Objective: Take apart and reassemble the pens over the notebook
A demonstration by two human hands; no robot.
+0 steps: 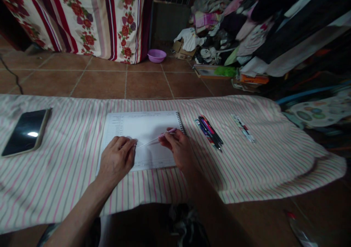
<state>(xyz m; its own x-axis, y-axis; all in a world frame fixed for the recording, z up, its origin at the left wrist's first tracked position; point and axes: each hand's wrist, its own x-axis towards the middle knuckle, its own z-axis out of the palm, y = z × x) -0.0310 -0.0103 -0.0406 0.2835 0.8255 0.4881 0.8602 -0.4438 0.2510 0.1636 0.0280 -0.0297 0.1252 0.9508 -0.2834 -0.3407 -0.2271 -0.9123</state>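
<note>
A white spiral-bound notebook point(142, 130) lies open on a pink-striped cloth point(68, 174). My left hand point(116, 159) rests on the page's left part, fingers curled, its fingertips touching the tip of a thin pale pen point(153, 140). My right hand point(177, 146) pinches the pen's pink upper end over the page's right side. The pen slants between the two hands, just above the paper.
A dark phone point(26, 132) lies on the cloth at the left. A bundle of coloured pens point(210, 132) and one more pen point(243, 128) lie right of the notebook. Beyond are tiled floor, a purple bowl point(157, 55), a floral curtain and piled clothes point(246, 24).
</note>
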